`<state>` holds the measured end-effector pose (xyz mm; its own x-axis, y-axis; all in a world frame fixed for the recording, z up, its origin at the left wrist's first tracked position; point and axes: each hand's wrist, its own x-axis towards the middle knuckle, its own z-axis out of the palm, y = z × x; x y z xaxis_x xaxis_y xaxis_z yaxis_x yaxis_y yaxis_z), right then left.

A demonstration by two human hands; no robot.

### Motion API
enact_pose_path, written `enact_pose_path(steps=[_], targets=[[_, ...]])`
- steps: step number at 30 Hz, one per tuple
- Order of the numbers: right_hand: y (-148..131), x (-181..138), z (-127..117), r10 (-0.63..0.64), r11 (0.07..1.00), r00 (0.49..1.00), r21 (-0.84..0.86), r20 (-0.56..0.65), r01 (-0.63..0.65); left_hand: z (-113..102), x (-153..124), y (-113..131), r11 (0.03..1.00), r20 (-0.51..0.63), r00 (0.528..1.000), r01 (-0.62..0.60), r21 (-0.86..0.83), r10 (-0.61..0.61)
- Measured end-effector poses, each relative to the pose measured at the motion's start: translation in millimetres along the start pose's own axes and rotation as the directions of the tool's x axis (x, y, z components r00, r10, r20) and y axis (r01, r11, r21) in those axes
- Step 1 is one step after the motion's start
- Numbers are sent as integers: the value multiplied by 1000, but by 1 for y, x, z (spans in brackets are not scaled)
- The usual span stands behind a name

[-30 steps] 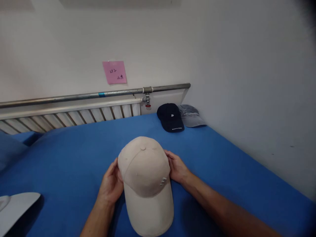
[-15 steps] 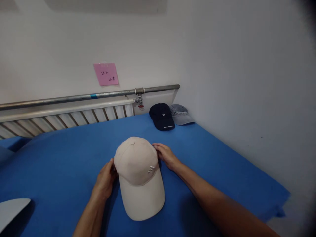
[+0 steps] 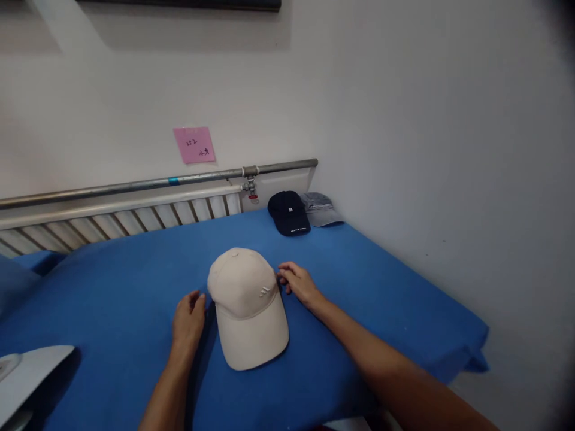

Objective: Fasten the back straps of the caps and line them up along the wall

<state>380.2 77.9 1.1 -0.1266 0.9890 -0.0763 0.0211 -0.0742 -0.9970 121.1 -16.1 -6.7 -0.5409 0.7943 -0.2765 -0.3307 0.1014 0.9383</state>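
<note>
In the head view, a cream cap (image 3: 245, 293) with a smooth, rounded six-panel-style crown, a small raised emblem and a broad curved brim facing the wearer rests upright on slightly creased blue cloth (image 3: 135, 287), between the two hands. The left hand (image 3: 189, 317) stands just beside the crown, its fingers loosely curled and parted from the fabric, while the right hand (image 3: 299, 284) has relaxed, slightly spread fingers at the opposite side, contact there not determinable. Beyond, a dark navy cap (image 3: 290, 214) with pale lettering overlaps a faded grey cap (image 3: 321, 209), near the ribbed white radiator (image 3: 126, 222) and dull metal pipe (image 3: 202, 178).
</note>
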Motion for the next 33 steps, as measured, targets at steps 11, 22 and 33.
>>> enact_pose_path(steps=[11, 22, 33], targets=[[-3, 3, -14, 150, 988, 983, 5, 103, -151, -15, -109, -12, 941, -44, 996, 92, 325, -82], [-7, -27, -21, 325, 919, 835, 60, 445, -390, -2, -133, -15, 966, -123, 976, 201, 162, -182], [-39, -40, -26, 202, 760, 727, 363, 657, -539, 7, -137, -31, 892, -112, 886, 450, -29, -451]])
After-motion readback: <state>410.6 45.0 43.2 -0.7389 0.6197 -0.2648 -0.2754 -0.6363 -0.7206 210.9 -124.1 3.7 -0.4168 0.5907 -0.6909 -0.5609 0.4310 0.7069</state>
